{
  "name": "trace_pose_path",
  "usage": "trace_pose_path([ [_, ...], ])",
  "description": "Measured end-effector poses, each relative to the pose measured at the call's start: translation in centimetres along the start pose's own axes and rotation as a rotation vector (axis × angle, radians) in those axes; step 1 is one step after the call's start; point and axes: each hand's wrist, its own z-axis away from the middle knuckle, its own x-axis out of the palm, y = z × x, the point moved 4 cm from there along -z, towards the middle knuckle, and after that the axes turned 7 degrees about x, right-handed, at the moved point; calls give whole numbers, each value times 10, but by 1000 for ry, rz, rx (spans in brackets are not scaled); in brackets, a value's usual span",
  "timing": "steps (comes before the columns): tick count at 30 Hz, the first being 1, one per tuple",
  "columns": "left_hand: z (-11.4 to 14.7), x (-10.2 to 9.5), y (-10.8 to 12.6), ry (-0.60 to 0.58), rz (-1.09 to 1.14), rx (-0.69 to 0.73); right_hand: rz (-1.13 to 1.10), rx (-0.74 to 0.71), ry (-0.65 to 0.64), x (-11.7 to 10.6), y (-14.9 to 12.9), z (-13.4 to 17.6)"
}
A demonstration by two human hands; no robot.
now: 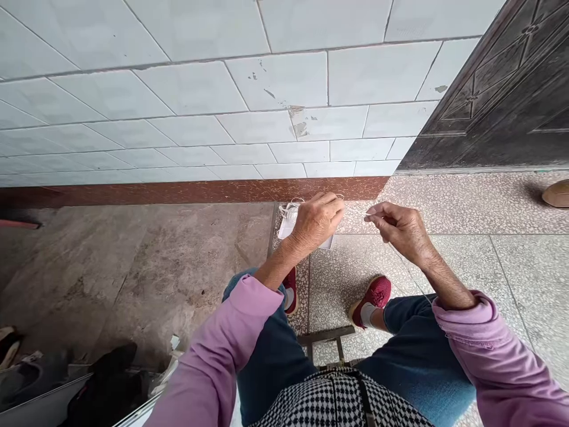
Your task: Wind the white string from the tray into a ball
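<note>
My right hand point(400, 232) pinches a thin white thread point(368, 214) between thumb and forefinger, its length trailing back past my wrist. My left hand point(319, 217) has its fingers curled beside a small white loop point(340, 196), but I can't tell whether it grips it. A bundle of white cord point(290, 212) lies toward the far left corner of the white tray point(285, 229), on the floor point(338, 261) by the brown skirting point(222, 191).

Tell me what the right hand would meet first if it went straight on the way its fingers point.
The right hand points across at the left hand, so it would probably meet that first, though this single view leaves depth unclear.
</note>
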Motion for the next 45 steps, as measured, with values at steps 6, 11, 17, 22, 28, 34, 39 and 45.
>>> trace_pose_path([
  [6, 7, 8, -5, -170, 843, -124, 38, 40, -67, 10, -6, 1],
  [11, 15, 9, -2, -253, 1295, -357, 39, 13, -113, 19, -8, 2],
  [17, 24, 18, -8, -304, 1386, -420, 102, -115, -84, 23, -23, 4],
  [22, 27, 8, -13, -209, 1035, -257, 86, -142, -95, 24, -29, 6],
  [28, 28, -10, 9, 88, 278, 48, -306, 137, -279, 34, -12, 3],
  [34, 36, -11, 25, 68, -124, 318, -257, 49, -235, 42, -14, 5],
  [39, 46, -2, 23, 19, -214, 409, -57, -10, -286, 45, -10, 10],
  [45, 61, 20, 16, -74, -121, 460, 221, -126, -358, 63, 14, 20],
])
